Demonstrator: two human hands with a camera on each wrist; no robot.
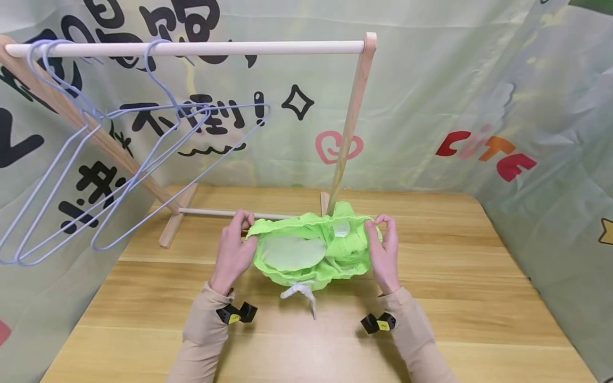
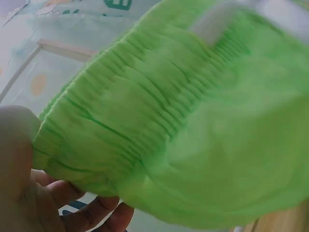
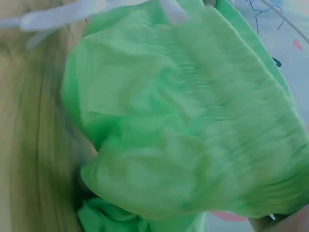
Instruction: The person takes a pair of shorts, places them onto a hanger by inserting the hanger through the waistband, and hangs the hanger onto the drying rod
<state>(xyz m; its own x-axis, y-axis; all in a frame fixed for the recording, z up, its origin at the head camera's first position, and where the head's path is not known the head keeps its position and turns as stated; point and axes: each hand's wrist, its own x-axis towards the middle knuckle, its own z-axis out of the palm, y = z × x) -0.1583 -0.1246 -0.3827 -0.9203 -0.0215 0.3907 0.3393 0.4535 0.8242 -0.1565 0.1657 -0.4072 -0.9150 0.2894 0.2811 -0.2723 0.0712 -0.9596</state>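
Bright green shorts (image 1: 351, 247) with a gathered elastic waistband (image 2: 116, 106) are stretched between both hands above the table, the waist opening facing up. My left hand (image 1: 233, 252) pinches the left end of the waistband, and in the left wrist view its thumb and fingers are on either side of the cloth. At the other end, my right hand (image 1: 384, 254) grips the waistband between thumb and fingers; the right wrist view catches only a bit of it at the lower right corner. A white drawstring (image 1: 303, 291) dangles from the front. Inside the back is a white label (image 1: 341, 229).
A wooden rack (image 1: 351, 122) with a white top rail (image 1: 268, 48) stands behind the shorts. Several lavender wire hangers (image 1: 158, 143) hang from its left part. Under everything lies a wooden table (image 1: 460, 298), with a printed cloth backdrop (image 1: 412, 96) around it.
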